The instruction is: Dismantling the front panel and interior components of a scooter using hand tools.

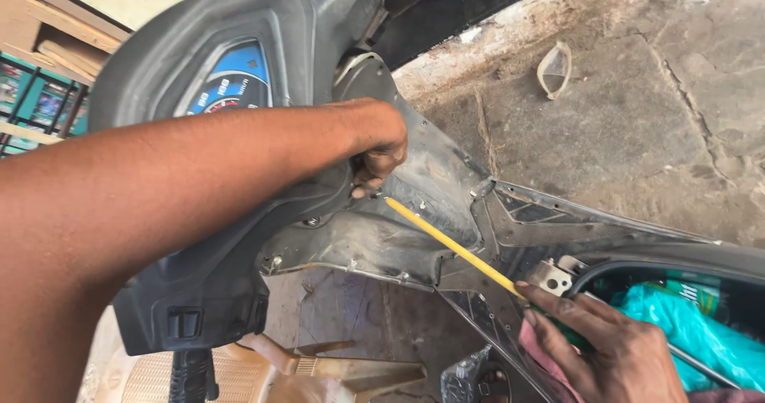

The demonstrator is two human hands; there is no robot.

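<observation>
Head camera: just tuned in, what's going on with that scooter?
A person is working on a scooter's front panel, stripped to dusty grey plastic. The left hand grips the edge of the dark handlebar cover that holds the blue instrument dial. The right hand holds a long yellow-shafted screwdriver, its tip set against the panel just below the left hand. A pink rag sits under the right hand, and a teal plastic bag lies in the compartment beside it.

yellow screwdriver shaft (pixel 450 245), grey scooter panel (pixel 239 236), blue speedometer dial (pixel 235 80), turquoise plastic bag (pixel 693 331)
</observation>
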